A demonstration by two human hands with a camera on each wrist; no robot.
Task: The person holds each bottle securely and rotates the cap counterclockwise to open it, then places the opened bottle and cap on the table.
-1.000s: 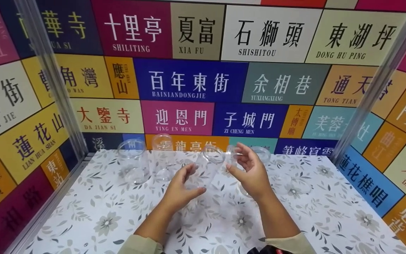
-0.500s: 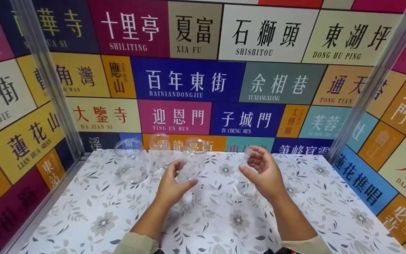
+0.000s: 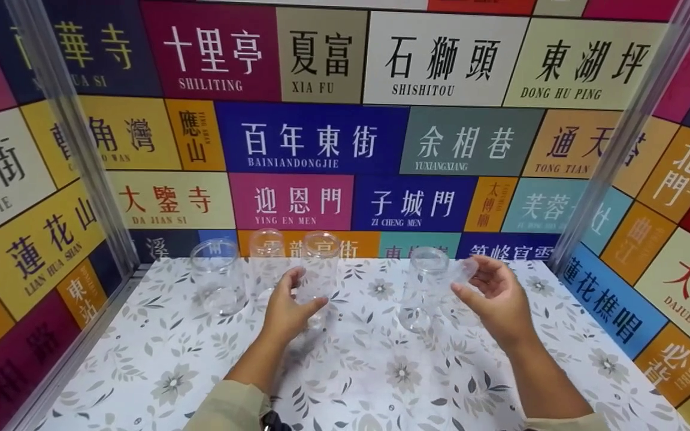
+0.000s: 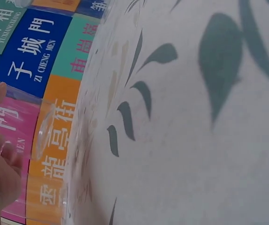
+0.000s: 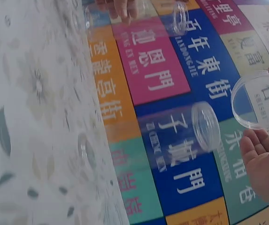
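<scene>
In the head view my left hand (image 3: 293, 308) holds a clear cylindrical jar (image 3: 321, 269), thumb on one side and fingers on the other. The jar stands nearly upright; whether its base touches the table I cannot tell. My right hand (image 3: 499, 302) pinches a clear round lid (image 3: 466, 271) by its edge, raised above the table. Just left of that hand, a second clear jar (image 3: 426, 290) stands with its mouth uncovered. The right wrist view shows the lid (image 5: 247, 105) apart from this jar's threaded rim (image 5: 205, 126).
A wide clear jar (image 3: 219, 281) and a narrower one (image 3: 267, 263) stand at the back left of the table (image 3: 345, 371), which has a leaf-and-flower cover. Behind rises a wall of coloured name panels (image 3: 312, 137), with clear upright strips at both corners.
My left hand has shifted left with its jar, which has gone from tilted to nearly upright. The right hand has moved right with the lid, away from the second jar, leaving that jar fully visible.
</scene>
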